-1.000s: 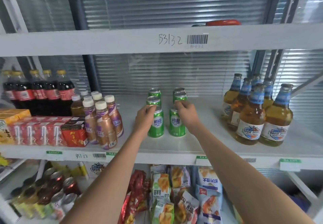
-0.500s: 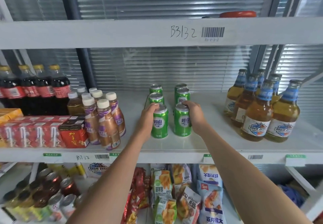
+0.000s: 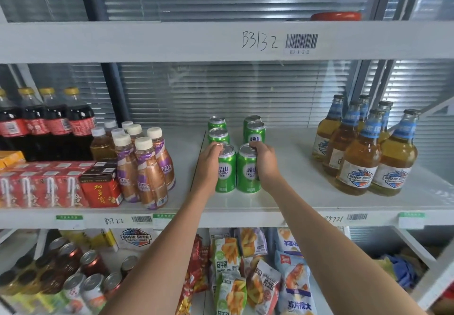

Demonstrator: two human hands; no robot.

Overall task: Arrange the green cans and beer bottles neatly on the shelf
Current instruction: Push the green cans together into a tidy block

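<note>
Green cans (image 3: pixel 234 142) are lined up in two short rows at the middle of the shelf (image 3: pixel 294 199), upright. The front left can (image 3: pixel 225 169) is gripped at its left side and rim by the left hand (image 3: pixel 208 165); the front right can (image 3: pixel 247 169) is gripped from the right by the right hand (image 3: pixel 265 162). These two cans are set almost touching. Beer bottles (image 3: pixel 363 147) are clustered well apart, at the right of the same shelf.
</note>
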